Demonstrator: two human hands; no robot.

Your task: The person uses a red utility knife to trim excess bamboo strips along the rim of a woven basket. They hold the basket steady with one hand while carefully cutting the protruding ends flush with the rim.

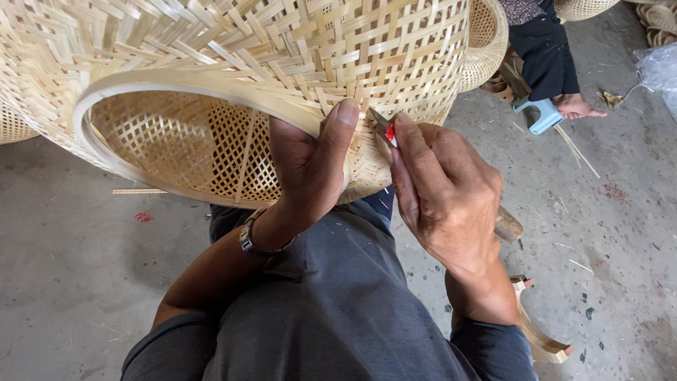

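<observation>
Large woven bamboo basket (pixel 282 63) lies on its side across person's lap, open mouth facing left. Left hand (pixel 310 166) clamped on basket rim (pixel 176 88): thumb pressed flat on outer weave, fingers curled inside, out of sight. Right hand (pixel 441 190) closed around small knife (pixel 384 128) with red mark, blade tip touching weave just beside left thumb. Wooden handle end (pixel 508 226) shows behind right hand. Grey concrete floor (pixel 70 247) below. Another person's hand (pixel 577 106) rests near blue stool (pixel 539 115), upper right.
</observation>
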